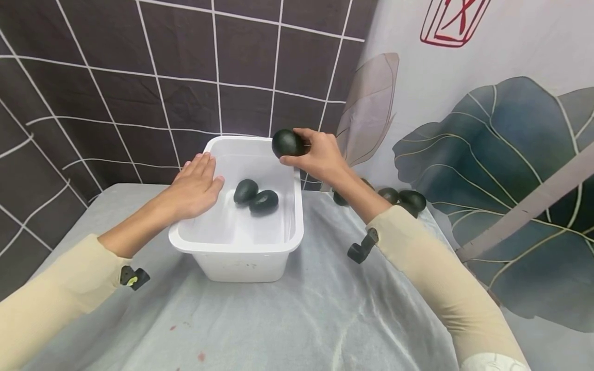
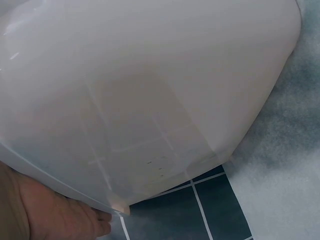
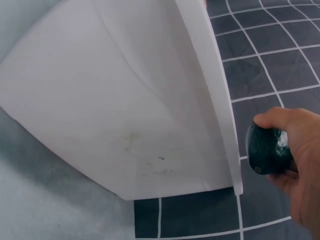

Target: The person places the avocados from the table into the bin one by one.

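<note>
- Two avocados (image 1: 264,202) lie touching on the floor of the white tub (image 1: 238,265), which stands at the far edge of the bench (image 1: 325,309).
- Right hand (image 1: 322,154): fingers and thumb clamped on a third avocado (image 1: 286,142), held above the tub's right rim, near its far corner.
- Left hand (image 1: 195,188): fingers straight and close together, laid flat along the left rim.
- Filling the tub seems under way — two in, one in hand, several avocados (image 1: 412,200) left at the bench's far right corner, partly hidden by the right forearm, so I cannot count them.
- Materials: dark, glossy, pebbled skins on egg-like shapes; smooth, faintly scuffed tub walls, probably plastic, with rounded corners; grey cloth (image 1: 139,335), softly creased and spotted red.
</note>
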### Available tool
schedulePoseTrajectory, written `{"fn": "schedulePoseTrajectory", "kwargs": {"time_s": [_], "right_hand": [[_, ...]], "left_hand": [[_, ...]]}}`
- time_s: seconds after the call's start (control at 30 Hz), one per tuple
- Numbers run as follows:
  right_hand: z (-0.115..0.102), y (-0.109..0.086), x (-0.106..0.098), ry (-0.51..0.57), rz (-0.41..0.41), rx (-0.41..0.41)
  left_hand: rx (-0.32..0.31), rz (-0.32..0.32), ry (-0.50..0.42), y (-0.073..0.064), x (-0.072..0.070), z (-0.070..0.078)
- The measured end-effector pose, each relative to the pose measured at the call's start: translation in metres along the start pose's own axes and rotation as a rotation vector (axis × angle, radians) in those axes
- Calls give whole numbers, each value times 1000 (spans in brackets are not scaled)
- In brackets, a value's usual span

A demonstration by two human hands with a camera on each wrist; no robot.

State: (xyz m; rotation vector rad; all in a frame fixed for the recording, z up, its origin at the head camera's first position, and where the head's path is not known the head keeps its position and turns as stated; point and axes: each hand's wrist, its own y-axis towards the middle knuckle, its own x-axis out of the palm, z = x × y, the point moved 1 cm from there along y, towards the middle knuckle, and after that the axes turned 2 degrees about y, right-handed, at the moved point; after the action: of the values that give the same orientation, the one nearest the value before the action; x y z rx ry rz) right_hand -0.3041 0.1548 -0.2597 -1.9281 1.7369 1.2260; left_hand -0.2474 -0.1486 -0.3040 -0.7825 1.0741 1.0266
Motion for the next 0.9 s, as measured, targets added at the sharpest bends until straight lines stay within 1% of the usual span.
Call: {"fn": "schedulePoseTrajectory", "kwargs": {"time_s": [0.23, 0.5, 0.7, 0.9], "right_hand": [[-7, 3, 10, -12, -35, -28], [-8, 9, 24, -22, -56, -51], [-9, 12, 29, -59, -70, -63], [-10, 16, 34, -63, -80, -69]], "left_hand": [[1, -2, -5, 0, -1, 0], [0, -4, -6, 1, -1, 0], [-3, -7, -4, 1, -1, 0], [-7, -6, 1, 1, -1, -1]]}}
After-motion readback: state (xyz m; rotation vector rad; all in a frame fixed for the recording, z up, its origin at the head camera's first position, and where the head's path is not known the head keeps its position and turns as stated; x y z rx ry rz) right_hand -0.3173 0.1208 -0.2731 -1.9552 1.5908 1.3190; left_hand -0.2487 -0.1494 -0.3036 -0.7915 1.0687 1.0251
